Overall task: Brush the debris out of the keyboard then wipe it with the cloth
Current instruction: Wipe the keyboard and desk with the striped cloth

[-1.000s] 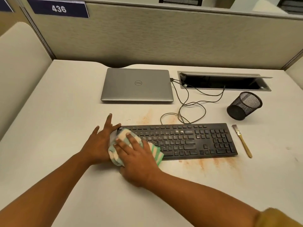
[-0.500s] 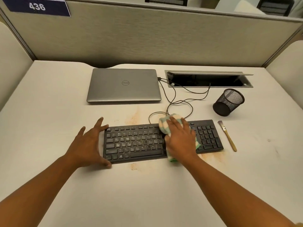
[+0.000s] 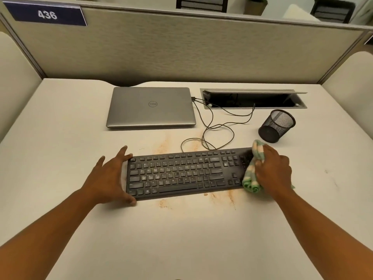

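A black keyboard [image 3: 181, 172] lies flat on the white desk [image 3: 60, 122]. My right hand [image 3: 274, 170] grips a bunched green-and-white striped cloth [image 3: 251, 179] and presses it on the keyboard's right end, over the number pad. My left hand [image 3: 109, 176] rests against the keyboard's left edge, fingers spread, thumb at the front corner and fingertips at the back corner. Orange dust [image 3: 228, 197] streaks the desk in front of and behind the keyboard. The brush is not visible.
A closed silver laptop [image 3: 151, 106] sits behind the keyboard. A black cable [image 3: 222, 126] loops from it toward an open cable hatch [image 3: 252, 90]. A black mesh pen cup [image 3: 276, 126] lies tipped just behind my right hand. A fabric partition [image 3: 181, 47] walls the back.
My right hand has swept the cloth from the keyboard's left end across to its right end. My left hand has stayed at the left edge. The brush has gone out of sight behind my right hand.
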Available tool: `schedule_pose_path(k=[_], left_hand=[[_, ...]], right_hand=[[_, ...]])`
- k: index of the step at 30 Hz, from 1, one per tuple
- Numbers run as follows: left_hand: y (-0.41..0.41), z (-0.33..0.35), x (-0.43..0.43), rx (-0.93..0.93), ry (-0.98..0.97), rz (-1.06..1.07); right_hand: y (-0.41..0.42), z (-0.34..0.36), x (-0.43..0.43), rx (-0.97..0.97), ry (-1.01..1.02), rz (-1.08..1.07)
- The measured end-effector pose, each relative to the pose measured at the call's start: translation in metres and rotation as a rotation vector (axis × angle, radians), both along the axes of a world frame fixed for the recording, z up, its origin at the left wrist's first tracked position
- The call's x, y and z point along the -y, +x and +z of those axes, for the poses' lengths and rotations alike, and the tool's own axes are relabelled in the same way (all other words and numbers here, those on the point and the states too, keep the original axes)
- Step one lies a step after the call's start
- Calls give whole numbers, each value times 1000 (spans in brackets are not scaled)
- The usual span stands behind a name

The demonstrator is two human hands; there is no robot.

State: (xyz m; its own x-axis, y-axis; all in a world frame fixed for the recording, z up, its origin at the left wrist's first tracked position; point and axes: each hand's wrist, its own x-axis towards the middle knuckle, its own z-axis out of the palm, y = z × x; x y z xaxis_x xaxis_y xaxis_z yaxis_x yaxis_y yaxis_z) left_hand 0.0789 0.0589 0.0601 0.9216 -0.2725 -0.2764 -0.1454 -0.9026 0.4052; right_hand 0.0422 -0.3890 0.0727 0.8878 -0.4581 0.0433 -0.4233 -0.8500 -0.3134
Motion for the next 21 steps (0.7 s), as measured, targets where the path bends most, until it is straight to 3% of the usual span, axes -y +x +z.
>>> schedule_pose_path(k=[3, 9, 12, 15, 21], left_hand=[[-1, 2, 1, -8, 5, 5], [-2, 4, 2, -4, 6, 2], [-1, 1, 0, -12, -12, -10], [0, -1, -3, -17, -16, -34], [-1, -1, -2, -8, -7, -15]], right_hand=[[1, 13, -19, 130, -57, 53], [-14, 16, -161, 217, -220, 744], [-11, 5, -241, 107, -222, 966], [-9, -14, -277, -186, -127, 999], [0, -19, -235, -203, -193, 934]])
